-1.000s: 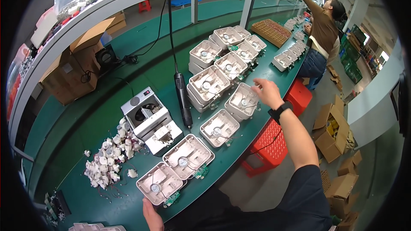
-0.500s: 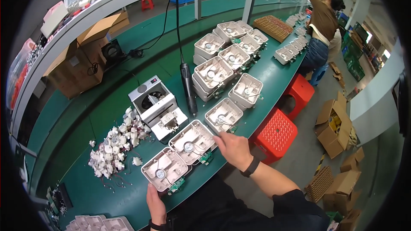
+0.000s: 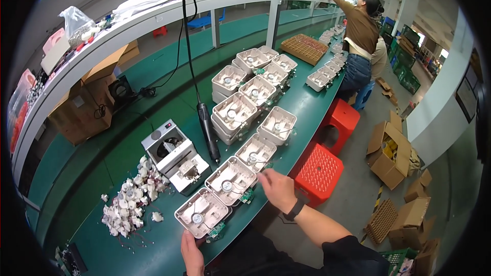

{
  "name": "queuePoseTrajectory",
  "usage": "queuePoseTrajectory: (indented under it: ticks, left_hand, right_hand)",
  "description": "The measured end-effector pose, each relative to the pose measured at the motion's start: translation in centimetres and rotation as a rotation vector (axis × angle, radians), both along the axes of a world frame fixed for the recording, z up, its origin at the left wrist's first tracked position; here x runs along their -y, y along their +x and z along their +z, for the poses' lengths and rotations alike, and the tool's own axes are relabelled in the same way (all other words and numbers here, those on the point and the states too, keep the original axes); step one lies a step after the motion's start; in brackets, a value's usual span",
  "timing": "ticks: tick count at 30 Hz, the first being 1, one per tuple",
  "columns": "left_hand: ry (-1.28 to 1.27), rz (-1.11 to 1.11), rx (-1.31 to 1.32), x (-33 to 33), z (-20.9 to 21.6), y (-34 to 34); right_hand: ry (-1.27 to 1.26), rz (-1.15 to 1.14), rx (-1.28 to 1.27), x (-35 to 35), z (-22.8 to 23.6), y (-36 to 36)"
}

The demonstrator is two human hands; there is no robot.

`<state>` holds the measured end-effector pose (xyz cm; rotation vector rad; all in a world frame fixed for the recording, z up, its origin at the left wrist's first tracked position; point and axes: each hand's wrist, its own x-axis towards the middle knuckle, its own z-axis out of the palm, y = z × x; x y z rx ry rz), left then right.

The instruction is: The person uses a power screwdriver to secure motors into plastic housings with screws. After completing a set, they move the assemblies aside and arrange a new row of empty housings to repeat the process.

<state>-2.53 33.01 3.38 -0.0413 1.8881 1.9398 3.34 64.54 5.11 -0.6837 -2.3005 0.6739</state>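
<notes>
Three pale grey plastic housings stand in a joined row before me: a near housing (image 3: 202, 211), a middle housing (image 3: 230, 180) and a far housing (image 3: 255, 152). Each holds a round disc speaker and thin wires. A green circuit board (image 3: 217, 231) hangs by the near one, and another circuit board (image 3: 247, 196) by the middle one. My left hand (image 3: 193, 254) touches the near housing's front side, fingers stretched out. Beside the middle housing's right corner is my right hand (image 3: 279, 190), its fingers reaching forward and loosely bent; their tips are partly hidden.
A pile of white parts with wires (image 3: 130, 197) lies left, beside a grey bench device (image 3: 176, 156). A black electric screwdriver (image 3: 208, 133) hangs over the table. Stacked housings (image 3: 234, 112) stand behind. Red stools (image 3: 319, 171) line the right edge. A person (image 3: 358, 36) works farther off.
The middle and far housings now sit closer together. My right hand has drawn slightly away from the middle housing's corner. The whole view has shifted.
</notes>
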Motion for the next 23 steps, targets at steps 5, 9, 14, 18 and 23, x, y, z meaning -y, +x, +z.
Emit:
queuePoseTrajectory:
  ticks: [5,9,14,18,23]
  left_hand:
    - [0.023,-0.023,-0.007,-1.7,-0.3,0.4]
    - [0.044,-0.03,0.02,-4.7,0.6,0.5]
    - [0.09,-0.043,0.079,-8.9,-0.1,0.1]
    - [0.133,-0.051,0.095,-13.3,0.8,0.0]
    - [0.224,-0.075,0.149,-18.9,-0.6,0.0]
  right_hand:
    - [-0.153,-0.315,-0.343,-9.4,-1.6,-0.1]
    - [-0.602,-0.388,-0.358,-15.0,-2.4,-0.9]
    - [-0.72,-0.4,-0.277,-18.1,-3.4,-1.9]
    - [-0.75,-0.386,-0.277,-22.3,-3.7,-3.0]
    - [-0.668,-0.436,-0.085,-33.1,-6.8,-3.6]
